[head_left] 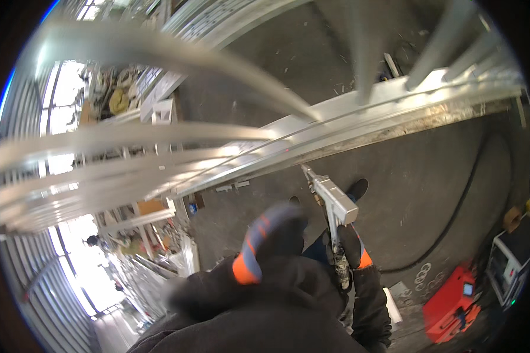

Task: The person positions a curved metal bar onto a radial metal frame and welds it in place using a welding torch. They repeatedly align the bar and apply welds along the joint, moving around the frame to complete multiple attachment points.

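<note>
My right hand [352,247], in a dark glove with an orange cuff, is wrapped round the handle of a silver handheld welding gun [338,203]. The gun's narrow nozzle points up at the lower edge of a metal railing frame [335,129] with round bars, and stops just below it. Whether the tip touches the frame I cannot tell. My left hand [271,238], gloved in grey with orange stripes and cuff, is raised in front of my chest. Motion smears its fingers, and I see nothing plainly held in it.
A thick black cable [453,220] curves across the dark floor on the right. Beyond it are a red machine [452,306] with a small screen and a pale cabinet [506,267]. Metal profiles and clutter [159,253] fill the left side. My shoe [358,188] shows beyond the gun.
</note>
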